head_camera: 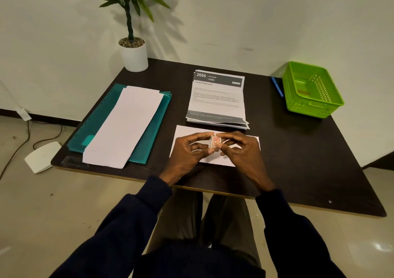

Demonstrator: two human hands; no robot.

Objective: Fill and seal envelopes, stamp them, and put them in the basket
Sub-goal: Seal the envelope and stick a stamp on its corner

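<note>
Stamp pinched over the envelope.
My left grip and right grip both close their fingertips on the small stamp, just above the white envelope lying near-middle on the surface; the green basket stands far right.

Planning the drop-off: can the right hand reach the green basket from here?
Probably yes: the green basket sits open-topped at far right, bare table between it and the right hand, which now pinches the stamp.
</note>
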